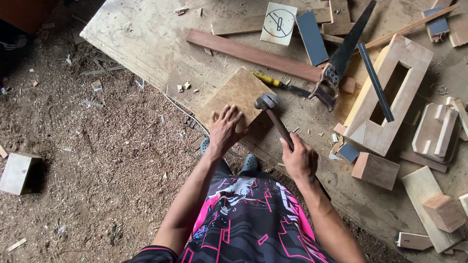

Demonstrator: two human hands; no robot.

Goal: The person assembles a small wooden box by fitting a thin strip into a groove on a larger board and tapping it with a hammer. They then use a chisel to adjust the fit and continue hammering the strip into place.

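Wooden-handled hammer (273, 111) being gripped in closed right hand (298, 159), head resting at near edge of square board (237, 97). Left hand (225, 129) pressing flat on board, fingers (229, 115) spread open. Hammering step judged under way; next blow calling for steadied board. Counting farther across table (146, 39): one hammer, one handsaw (341, 58), one chisel (280, 84).

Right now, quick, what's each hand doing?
Left hand: open, fingers spread flat on the square wooden board.
Right hand: closed around the handle of the hammer, whose head sits at the board's edge.
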